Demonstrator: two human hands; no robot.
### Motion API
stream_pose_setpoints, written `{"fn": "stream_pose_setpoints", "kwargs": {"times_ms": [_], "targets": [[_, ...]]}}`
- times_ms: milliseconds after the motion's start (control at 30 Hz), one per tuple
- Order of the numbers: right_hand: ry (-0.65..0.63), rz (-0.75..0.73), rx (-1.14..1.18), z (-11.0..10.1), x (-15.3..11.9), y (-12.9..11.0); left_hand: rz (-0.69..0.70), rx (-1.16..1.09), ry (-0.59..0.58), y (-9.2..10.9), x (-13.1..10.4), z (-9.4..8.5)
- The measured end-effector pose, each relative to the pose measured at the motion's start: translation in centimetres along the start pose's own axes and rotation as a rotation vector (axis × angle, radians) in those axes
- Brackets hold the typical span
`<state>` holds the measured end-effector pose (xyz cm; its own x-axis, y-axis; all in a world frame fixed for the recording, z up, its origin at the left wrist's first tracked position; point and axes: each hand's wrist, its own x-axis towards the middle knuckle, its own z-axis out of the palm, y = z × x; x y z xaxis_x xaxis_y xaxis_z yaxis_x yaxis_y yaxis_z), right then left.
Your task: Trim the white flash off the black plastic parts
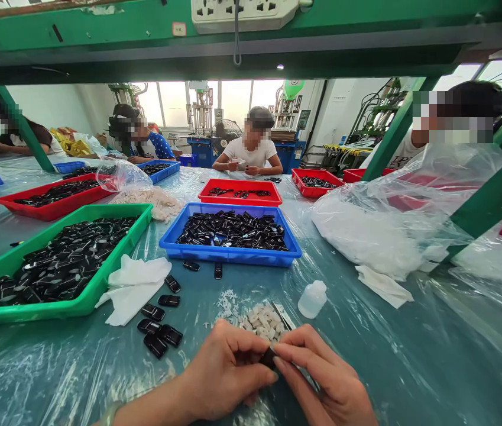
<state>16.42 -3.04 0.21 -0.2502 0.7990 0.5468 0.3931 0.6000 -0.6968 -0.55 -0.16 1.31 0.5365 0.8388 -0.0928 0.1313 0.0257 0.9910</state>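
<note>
Between the fingertips of both my hands is a small black plastic piece [269, 358]. My left hand [226, 367] pinches it from the left, and my right hand [328, 378] grips its right end. Fingers cover most of the piece. Just beyond my hands lies a heap of small off-white pieces [257, 319], with white scraps [227, 302] to its left. A thin metal tool like tweezers [282, 316] runs beside the heap and passes behind my right hand; whether that hand holds it, I cannot tell. Several loose black plastic pieces [169, 335] lie left of my hands.
A blue tray [230, 255] and a green tray [80, 305] hold many black pieces. Near them are a white cloth [133, 287], a small white bottle [313, 300] and a large plastic bag [375, 228]. A green beam [144, 47] crosses overhead. Several people sit opposite.
</note>
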Motion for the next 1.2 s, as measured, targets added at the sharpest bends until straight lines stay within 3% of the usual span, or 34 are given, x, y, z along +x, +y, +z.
{"fn": "stream_pose_setpoints", "kwargs": {"times_ms": [233,500,667,1033,1200], "targets": [[0.106,0.126,0.077,0.2,-0.1,0.1,-0.043,-0.218,-0.008,0.2,0.2,0.1],[0.068,0.238,0.129,0.6,-0.6,0.8,-0.013,-0.354,-0.063,0.9,0.1,-0.6],[0.066,0.305,0.137,0.8,-0.8,1.0,-0.054,-0.404,0.022,0.2,0.3,-0.4],[-0.053,0.027,-0.074,0.0,0.2,0.7,-0.108,-0.388,0.006,-0.2,0.4,-0.3],[-0.103,0.037,-0.072,0.2,0.4,0.7,-0.099,-0.362,0.005,-0.3,0.4,-0.5]]}}
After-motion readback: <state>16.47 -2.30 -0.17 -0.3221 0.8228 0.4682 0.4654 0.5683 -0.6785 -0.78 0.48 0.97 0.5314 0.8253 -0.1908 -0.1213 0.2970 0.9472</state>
